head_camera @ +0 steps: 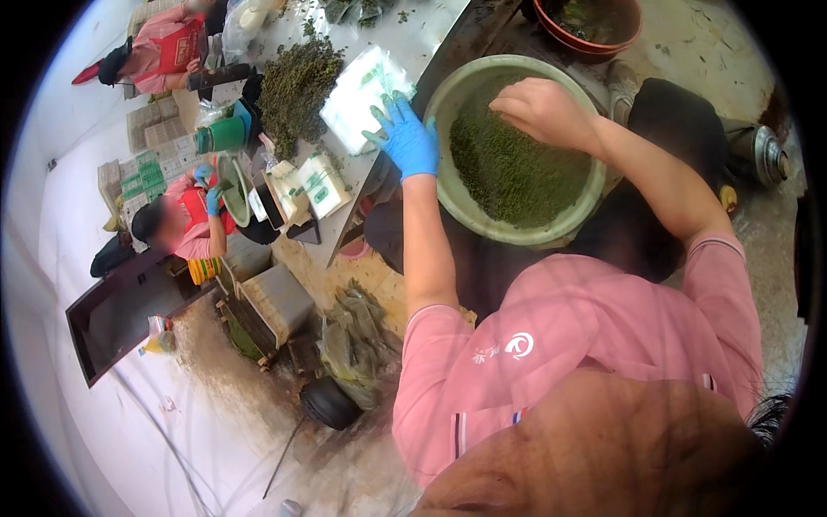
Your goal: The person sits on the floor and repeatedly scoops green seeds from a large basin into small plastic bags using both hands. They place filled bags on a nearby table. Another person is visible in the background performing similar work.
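My left hand (413,145), in a blue glove with soiled fingertips, lies with fingers spread on a stack of clear plastic bags (362,106) with green print, at the table edge. Its wrist side is next to the rim of a pale green basin (449,205). Inside the basin is a heap of small green granules, perhaps peppercorns or buds (517,171). My bare right hand (546,113) is over the upper part of the basin, fingers bent together and pointing left. Whether anything is between those fingertips cannot be seen.
A mound of greenish clusters (300,87) lies on the metal table (429,48), near packs of printed bags (323,184). Two co-workers sit across it, one with a tilted basin (234,190). A reddish-brown tub (549,32) and a metal flask (765,155) stand on the right.
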Tool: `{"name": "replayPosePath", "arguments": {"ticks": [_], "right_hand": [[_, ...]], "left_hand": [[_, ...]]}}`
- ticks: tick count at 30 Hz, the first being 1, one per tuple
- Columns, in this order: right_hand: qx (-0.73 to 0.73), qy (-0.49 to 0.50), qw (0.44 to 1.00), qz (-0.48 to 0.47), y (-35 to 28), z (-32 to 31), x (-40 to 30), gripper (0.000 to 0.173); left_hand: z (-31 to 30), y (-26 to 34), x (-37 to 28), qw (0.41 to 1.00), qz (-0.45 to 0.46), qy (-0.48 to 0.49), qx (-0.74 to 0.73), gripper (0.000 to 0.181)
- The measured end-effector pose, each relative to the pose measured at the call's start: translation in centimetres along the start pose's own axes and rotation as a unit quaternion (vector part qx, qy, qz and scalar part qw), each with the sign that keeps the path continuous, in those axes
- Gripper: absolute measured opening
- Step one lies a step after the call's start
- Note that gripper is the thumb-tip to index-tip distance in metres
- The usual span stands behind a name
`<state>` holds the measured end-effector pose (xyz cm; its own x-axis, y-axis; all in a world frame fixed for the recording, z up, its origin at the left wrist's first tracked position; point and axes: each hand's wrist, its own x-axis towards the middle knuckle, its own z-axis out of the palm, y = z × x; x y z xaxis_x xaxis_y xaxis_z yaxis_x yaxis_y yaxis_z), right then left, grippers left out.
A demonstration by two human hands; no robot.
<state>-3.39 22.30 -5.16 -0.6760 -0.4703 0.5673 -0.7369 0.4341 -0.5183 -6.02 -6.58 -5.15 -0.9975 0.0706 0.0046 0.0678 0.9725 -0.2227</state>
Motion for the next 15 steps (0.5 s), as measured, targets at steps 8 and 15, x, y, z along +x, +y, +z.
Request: {"name": "replayPosePath", "arguments": {"ticks": [8, 15], "right_hand": [[-0.113, 0.101, 0.986, 0.063, -0.5, -1.7, 1.5, 0.044], [0.108, -0.147, 0.971, 0.153, 0.3, 0.8, -0.7, 0.027]], "left_hand": [[-4.5, 3.5, -4.4, 0.953, 0.099, 0.180, -0.222, 0.039], [-5.8, 5.4, -9.0, 0.875, -0.052, 0.119, -0.467, 0.013]]}}
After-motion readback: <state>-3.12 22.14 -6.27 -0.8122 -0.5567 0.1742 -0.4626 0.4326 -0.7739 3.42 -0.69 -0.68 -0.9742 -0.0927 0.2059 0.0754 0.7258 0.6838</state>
